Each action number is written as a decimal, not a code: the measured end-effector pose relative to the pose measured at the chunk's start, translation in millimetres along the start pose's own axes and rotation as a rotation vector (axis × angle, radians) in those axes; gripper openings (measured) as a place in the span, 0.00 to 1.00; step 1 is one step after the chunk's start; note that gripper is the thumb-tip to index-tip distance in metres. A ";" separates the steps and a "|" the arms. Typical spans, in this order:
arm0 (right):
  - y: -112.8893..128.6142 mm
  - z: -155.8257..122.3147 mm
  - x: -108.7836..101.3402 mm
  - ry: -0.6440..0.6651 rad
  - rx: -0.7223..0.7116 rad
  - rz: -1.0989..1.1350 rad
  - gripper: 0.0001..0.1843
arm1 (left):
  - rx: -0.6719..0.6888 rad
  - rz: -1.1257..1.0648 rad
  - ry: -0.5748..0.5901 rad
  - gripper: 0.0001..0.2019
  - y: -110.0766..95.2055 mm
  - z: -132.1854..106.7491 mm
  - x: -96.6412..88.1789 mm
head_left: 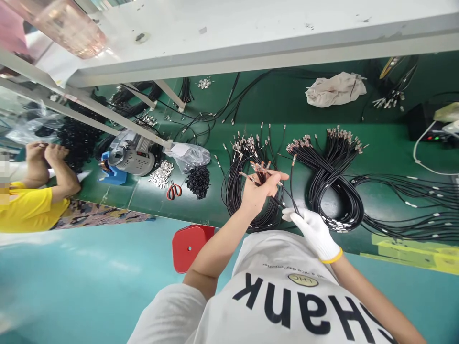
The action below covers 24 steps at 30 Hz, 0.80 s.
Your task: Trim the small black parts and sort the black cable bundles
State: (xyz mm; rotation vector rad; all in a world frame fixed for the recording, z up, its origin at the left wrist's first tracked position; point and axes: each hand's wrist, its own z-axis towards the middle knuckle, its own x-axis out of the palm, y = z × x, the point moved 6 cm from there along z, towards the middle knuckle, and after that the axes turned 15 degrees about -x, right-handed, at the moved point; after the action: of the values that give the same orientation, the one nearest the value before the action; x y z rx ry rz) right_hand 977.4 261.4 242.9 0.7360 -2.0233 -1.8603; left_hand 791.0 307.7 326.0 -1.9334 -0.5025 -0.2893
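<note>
My bare left hand (263, 188) is closed around several black cables whose metal connector ends (261, 167) stick out past the fingers. To its right, my right hand (311, 230) wears a white glove with a yellow cuff and pinches a single black cable (291, 184). This cable rises from the glove, with its connector end pointing away from me. Below and around my left hand lies a looped bundle of black cables (233, 191), partly hidden by the hand. A second looped bundle (324, 167) rests right of my hands, its connectors at the far side.
Left on the green table (215, 215) are black small parts (198, 182), white pieces (162, 174), red-handled cutters (174, 191), and a grey machine (134, 157). A white shelf (251, 52) overhangs the back. A red stool (188, 248) stands below. A co-worker (36, 200) works at far left.
</note>
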 end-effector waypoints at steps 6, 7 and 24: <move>20.5 5.1 -1.6 -0.016 -0.104 -0.246 0.19 | -0.089 0.350 0.051 0.17 21.0 -7.8 19.9; 21.8 5.4 -2.3 -0.029 -0.107 -0.251 0.20 | -0.084 0.350 0.055 0.16 21.3 -8.7 20.6; 44.0 11.5 -7.2 0.206 -0.192 -0.494 0.17 | -0.049 0.057 -0.029 0.18 1.7 1.1 2.4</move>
State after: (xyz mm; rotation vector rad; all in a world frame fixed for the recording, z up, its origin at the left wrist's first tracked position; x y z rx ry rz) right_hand 969.6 276.4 285.7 1.4021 -1.6043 -2.0863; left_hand 793.9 308.7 325.3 -1.9983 -0.4625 -0.2396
